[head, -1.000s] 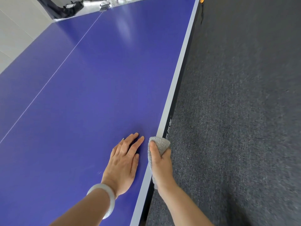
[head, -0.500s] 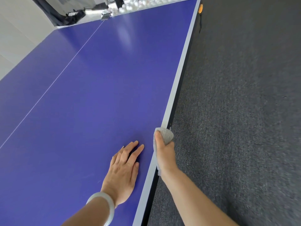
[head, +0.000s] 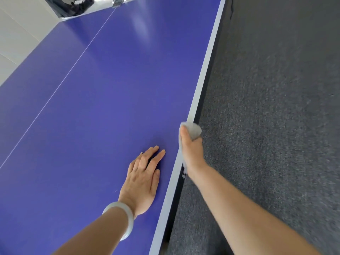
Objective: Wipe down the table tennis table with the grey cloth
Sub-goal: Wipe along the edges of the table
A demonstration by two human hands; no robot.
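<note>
Counts: two hands, one cloth, one bangle, one counter.

The counter (head: 110, 89) is a flat, smooth, slightly glossy blue-violet top that fills the left and centre of the frame. One thin white line (head: 73, 67) runs diagonally from the lower left to the top centre. One pale grey edge strip (head: 206, 70) runs along the counter's right border, with a dark side face below it.

The grey cloth (head: 194, 130) is small, soft and bunched into a rounded wad. It sits at centre frame on the counter's right edge, draped over the strip. The right hand (head: 192, 153) is grasping it, thumb on top. The other fingers curl down over the edge and are mostly hidden.

The left hand (head: 142, 179) is at lower centre, palm down and flat on the blue top just left of the strip. Its fingers (head: 152, 151) are straight, slightly spread, released — holding nothing. The hands are near each other but apart. A smooth, pale, translucent round bangle (head: 127, 216) sits on the left wrist.

Around them, rough dark grey carpet (head: 276, 126) covers the whole right side of the frame. Pale floor tiles (head: 14, 34) show at upper left. Dark shiny gear (head: 70, 4) sits at the counter's far end at the top of the frame — too blurred to identify. There is a small white marking (head: 184, 174) on the side face beside the right wrist, unreadable.
</note>
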